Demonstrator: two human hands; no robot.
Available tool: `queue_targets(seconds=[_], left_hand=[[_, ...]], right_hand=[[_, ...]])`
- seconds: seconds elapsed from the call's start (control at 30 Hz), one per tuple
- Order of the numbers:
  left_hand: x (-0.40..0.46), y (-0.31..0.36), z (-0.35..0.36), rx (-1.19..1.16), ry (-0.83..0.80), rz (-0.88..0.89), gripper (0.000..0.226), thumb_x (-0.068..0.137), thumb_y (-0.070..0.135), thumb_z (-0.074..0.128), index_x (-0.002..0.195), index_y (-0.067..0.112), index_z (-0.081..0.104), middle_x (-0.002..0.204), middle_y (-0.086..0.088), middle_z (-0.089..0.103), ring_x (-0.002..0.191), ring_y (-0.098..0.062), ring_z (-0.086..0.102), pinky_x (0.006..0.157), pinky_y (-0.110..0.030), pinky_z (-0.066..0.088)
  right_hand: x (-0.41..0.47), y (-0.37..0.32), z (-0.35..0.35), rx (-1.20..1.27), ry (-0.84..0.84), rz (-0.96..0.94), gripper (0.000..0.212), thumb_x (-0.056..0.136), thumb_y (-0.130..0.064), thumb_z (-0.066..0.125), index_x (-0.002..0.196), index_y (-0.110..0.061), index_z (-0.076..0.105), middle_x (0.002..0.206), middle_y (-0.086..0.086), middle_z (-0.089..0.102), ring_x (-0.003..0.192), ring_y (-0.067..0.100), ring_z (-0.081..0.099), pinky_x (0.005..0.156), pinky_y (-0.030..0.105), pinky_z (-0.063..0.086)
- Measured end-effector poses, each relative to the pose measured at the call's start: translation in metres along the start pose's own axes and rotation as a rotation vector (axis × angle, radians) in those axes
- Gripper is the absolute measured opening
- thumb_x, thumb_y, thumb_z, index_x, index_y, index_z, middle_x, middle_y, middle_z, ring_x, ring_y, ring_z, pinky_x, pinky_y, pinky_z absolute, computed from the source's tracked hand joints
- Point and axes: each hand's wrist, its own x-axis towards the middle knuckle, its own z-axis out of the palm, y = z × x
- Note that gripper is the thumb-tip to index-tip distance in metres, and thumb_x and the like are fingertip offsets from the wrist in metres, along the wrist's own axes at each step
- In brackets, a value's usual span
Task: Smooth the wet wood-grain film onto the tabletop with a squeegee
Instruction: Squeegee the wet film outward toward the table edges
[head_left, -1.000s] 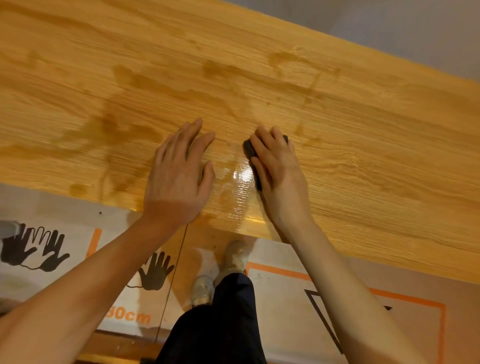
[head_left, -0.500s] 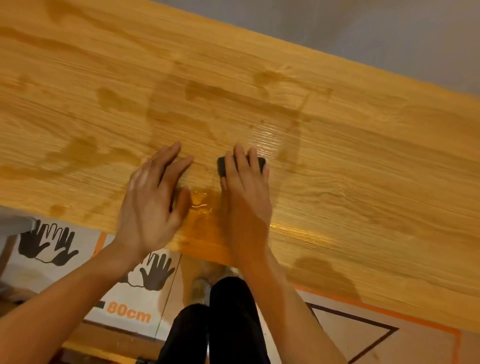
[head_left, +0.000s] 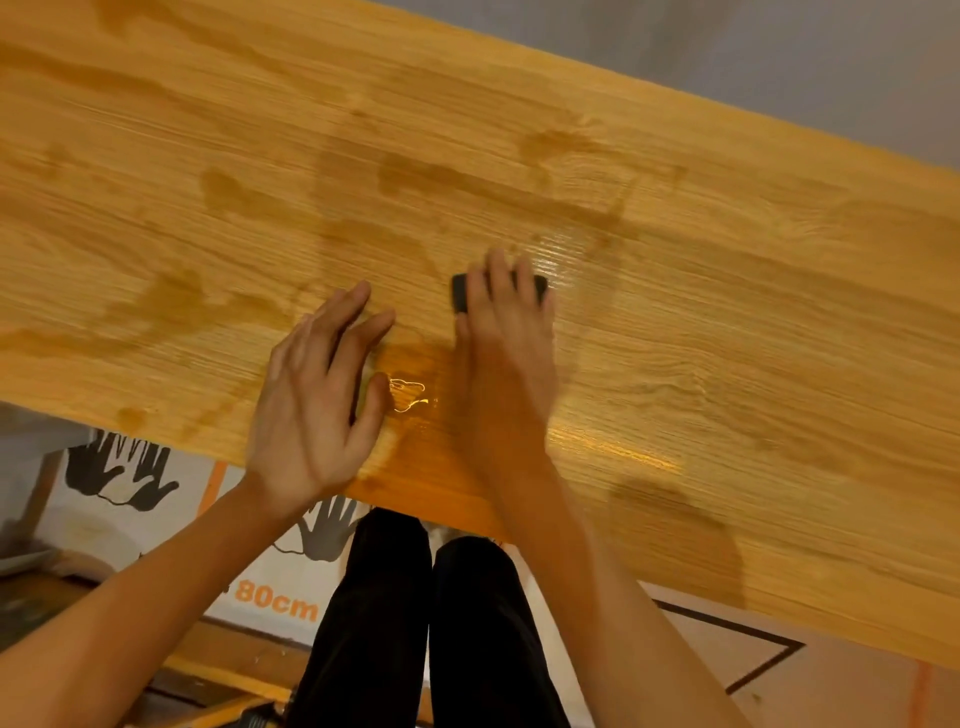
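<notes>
Table (head_left: 727, 364) runs as a broad slab from 9 to 4 o'clock, covered in film (head_left: 182, 249): orange-tan wood-grain, fine straight ribbing, darker irregular wet blotches, glossy streaks at center and along the near edge.

Squeegee (head_left: 460, 294): small, black, blocky with rounded corners, matte. Lies flat on the film just above frame center, mostly hidden under the right hand (head_left: 501, 364). That hand's fingers (head_left: 497, 280) lie straight and close together over the squeegee, pressing it down; only the block's left end and a bit of the right end show.

Left hand (head_left: 311, 410), at 8 o'clock of the squeegee, sits over the film near the table's near edge, fingers loosely spread and slightly bent, holding nothing. A small shiny puddle (head_left: 408, 395) lies between the two hands.

Below the table: black trousers (head_left: 431, 623) at 6 o'clock, printed floor sheet (head_left: 130, 483) at 8 o'clock with dark handprints and orange "80cm".

Versus 0.5 s ago: squeegee and right hand sit a bit farther up the film toward 12 o'clock; left hand holds about the same place. Versus 1.0 s ago: the squeegee lay edgewise at the right hand's left side, now it is under the fingers.
</notes>
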Motion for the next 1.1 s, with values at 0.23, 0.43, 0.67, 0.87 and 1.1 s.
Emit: queue_targets(seconds=[0.23,0.43,0.67,0.87,1.1], left_hand=[[-0.001,0.001,0.000,0.003,-0.020,-0.017,0.053,0.095,0.026,0.044,0.146,0.011,0.048,0.159,-0.011,0.038,0.148,-0.031,0.034,0.115,-0.048,0.029],[-0.003,-0.002,0.000,-0.003,-0.043,-0.005,0.052,0.097,0.024,0.046,0.146,0.009,0.049,0.160,-0.012,0.035,0.150,-0.033,0.030,0.114,-0.056,0.032],[-0.003,-0.002,-0.006,-0.067,-0.069,-0.006,0.050,0.098,0.027,0.047,0.145,0.009,0.050,0.160,-0.012,0.036,0.148,-0.033,0.034,0.114,-0.058,0.033],[0.036,-0.018,-0.022,-0.119,-0.100,0.073,0.046,0.097,0.030,0.048,0.137,0.009,0.058,0.154,-0.013,0.041,0.138,-0.035,0.044,0.111,-0.046,0.031],[0.143,-0.021,-0.013,-0.001,0.003,0.115,0.048,0.098,0.017,0.054,0.145,0.008,0.047,0.154,-0.017,0.039,0.142,-0.035,0.039,0.113,-0.045,0.028]], right_hand=[[-0.037,0.087,-0.054,0.074,0.047,0.080,0.044,0.104,-0.014,0.040,0.148,-0.010,0.035,0.157,0.004,0.027,0.149,0.018,0.016,0.122,0.045,0.015],[-0.006,0.032,-0.028,0.057,0.159,0.222,0.043,0.104,-0.013,0.037,0.147,-0.007,0.036,0.158,0.009,0.026,0.149,0.025,0.014,0.124,0.040,0.003],[0.007,0.035,-0.030,0.040,0.005,-0.032,0.044,0.103,-0.017,0.043,0.146,-0.009,0.038,0.156,0.007,0.031,0.148,0.022,0.020,0.123,0.039,0.012],[-0.007,0.092,-0.060,0.101,0.246,0.422,0.043,0.104,-0.011,0.037,0.146,-0.006,0.037,0.157,0.009,0.028,0.149,0.024,0.017,0.122,0.046,0.011],[0.036,-0.002,-0.002,-0.032,0.111,0.061,0.052,0.097,-0.007,0.053,0.146,-0.010,0.037,0.156,0.007,0.030,0.148,0.027,0.020,0.122,0.040,0.005]])
